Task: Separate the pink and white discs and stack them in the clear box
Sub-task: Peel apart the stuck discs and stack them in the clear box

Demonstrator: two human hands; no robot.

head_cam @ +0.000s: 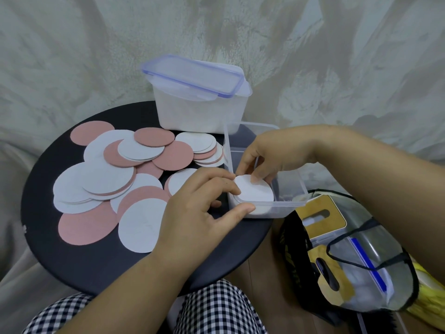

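Both hands are at the box (292, 182), at the worktop's (216, 256) right edge. The left hand (199, 208) curls its fingers (222, 186) over the near-left corner, tips on the white disc (257, 192) lying inside, thumb against the front wall outside. The right hand (267, 153) reaches in from above, fingers narrow, pinching the disc's far edge. Loose pink and white discs (125, 174) sprawl to the left, a lidded tub (199, 109) behind.

The right hand (272, 153) reaches into the clear box (272, 210) on the counter (96, 268), its fingers (245, 160) pinching a white disc (255, 192). The left hand (199, 208) grips the box's near corner. Pink and white discs (113, 174) lie loose left of the box, with a lidded tub (199, 104) behind it.
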